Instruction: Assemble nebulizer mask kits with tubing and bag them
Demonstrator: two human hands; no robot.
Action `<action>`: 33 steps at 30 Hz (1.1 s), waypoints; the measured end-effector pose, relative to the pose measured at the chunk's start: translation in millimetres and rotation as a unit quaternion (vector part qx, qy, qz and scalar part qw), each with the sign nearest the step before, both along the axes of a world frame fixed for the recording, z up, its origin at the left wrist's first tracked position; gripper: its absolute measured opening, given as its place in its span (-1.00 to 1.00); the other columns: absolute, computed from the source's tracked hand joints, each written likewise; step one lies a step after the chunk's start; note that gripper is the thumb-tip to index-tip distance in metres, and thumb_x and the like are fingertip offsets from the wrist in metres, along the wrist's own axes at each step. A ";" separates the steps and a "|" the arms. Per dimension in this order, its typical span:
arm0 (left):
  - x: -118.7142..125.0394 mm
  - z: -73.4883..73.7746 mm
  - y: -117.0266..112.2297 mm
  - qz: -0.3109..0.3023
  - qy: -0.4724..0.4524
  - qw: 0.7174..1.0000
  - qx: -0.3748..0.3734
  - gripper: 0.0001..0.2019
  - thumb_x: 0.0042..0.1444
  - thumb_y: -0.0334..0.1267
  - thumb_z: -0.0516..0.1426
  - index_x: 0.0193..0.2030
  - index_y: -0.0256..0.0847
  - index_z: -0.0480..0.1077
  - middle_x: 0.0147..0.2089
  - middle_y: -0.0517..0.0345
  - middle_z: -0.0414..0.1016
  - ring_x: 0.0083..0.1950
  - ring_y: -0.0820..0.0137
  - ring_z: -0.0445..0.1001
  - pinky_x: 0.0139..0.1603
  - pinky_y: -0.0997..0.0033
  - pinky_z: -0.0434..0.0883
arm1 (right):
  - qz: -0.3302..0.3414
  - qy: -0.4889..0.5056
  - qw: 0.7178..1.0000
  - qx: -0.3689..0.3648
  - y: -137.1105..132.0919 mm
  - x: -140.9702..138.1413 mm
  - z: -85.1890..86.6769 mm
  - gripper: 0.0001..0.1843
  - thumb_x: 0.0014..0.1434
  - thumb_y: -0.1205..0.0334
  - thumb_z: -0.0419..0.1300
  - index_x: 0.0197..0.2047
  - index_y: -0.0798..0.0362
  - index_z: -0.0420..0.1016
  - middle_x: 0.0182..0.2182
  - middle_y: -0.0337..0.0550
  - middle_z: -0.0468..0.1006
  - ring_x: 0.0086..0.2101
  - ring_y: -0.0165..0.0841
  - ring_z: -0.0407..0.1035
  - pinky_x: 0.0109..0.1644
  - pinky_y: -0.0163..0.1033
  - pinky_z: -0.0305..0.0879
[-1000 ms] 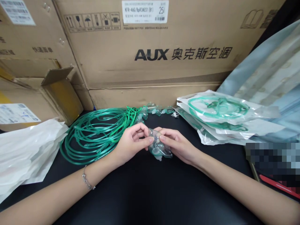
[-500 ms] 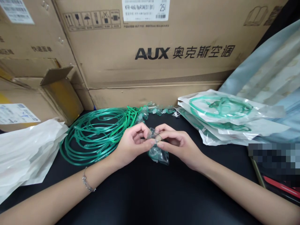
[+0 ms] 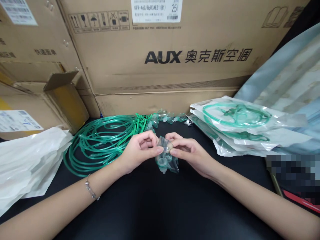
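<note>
Between both hands, low over the black table [image 3: 150, 206], is a clear green-tinted oxygen mask [image 3: 163, 162]. My left hand [image 3: 142, 150] pinches its left edge between thumb and fingers. From the other side, my right hand [image 3: 188, 150] grips the mask with thumb and forefinger near its upper right part. The fingertips hide some of the mask's upper rim. Just behind my left hand lie coils of green tubing [image 3: 87, 146] with green elastic straps [image 3: 141, 124]. More clear masks [image 3: 163, 116] sit in a row beyond my hands.
Packed masks in white-and-clear bags [image 3: 235, 116] are stacked at the right. White pouches [image 3: 32, 163] lie at the left. A large cardboard box [image 3: 162, 73] walls off the back, with an opened smaller carton [image 3: 62, 103] at left. Small metal strips [image 3: 188, 122] lie near the masks.
My hands have drawn slightly apart, the right one moving a little to the right. The mask has turned, and more of its clear upper part shows between the fingers.
</note>
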State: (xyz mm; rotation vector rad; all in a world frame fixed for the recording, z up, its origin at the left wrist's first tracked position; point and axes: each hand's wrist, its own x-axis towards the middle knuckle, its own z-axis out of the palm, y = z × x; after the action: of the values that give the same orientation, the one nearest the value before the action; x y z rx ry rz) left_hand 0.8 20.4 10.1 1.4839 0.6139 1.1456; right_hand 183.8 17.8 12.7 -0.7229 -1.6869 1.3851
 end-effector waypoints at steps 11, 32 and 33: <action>14.6 -11.4 -13.2 0.024 -0.014 0.996 -0.083 -0.73 -0.19 -0.41 0.28 -0.43 -0.26 0.23 -0.44 0.30 0.32 -0.39 0.57 0.35 -0.35 0.56 0.36 | 0.046 0.026 0.997 -0.059 -3.4 -5.7 -1.2 -0.70 -0.01 0.11 0.27 -0.32 0.08 0.28 -0.42 -0.30 0.29 -0.37 -0.49 0.23 -0.26 -0.33 0.18; 9.2 -3.6 -11.3 -0.022 0.013 0.983 -0.180 -0.91 -0.09 -0.32 0.24 -0.46 -0.30 0.44 -0.49 0.25 0.38 -0.47 0.57 0.28 -0.45 0.54 0.23 | 0.023 0.046 0.991 -0.125 2.4 -1.5 -7.6 -0.64 -0.01 -0.02 0.24 -0.35 0.06 0.23 -0.48 -0.36 0.26 -0.47 -0.54 0.24 -0.39 -0.39 0.26; 9.6 -3.6 -11.5 -0.020 0.014 0.984 -0.176 -0.91 -0.09 -0.32 0.24 -0.46 -0.30 0.44 -0.50 0.25 0.39 -0.48 0.57 0.28 -0.46 0.54 0.23 | 0.022 0.046 0.990 -0.131 2.8 -1.3 -7.8 -0.64 -0.01 -0.03 0.23 -0.36 0.06 0.23 -0.49 -0.36 0.26 -0.47 -0.55 0.23 -0.39 -0.40 0.26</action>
State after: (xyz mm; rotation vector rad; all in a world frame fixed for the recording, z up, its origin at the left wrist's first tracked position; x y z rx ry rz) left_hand 10.4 8.9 6.5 1.2055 0.7591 0.9306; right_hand 182.5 20.6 4.8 -0.7582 -1.4736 1.6653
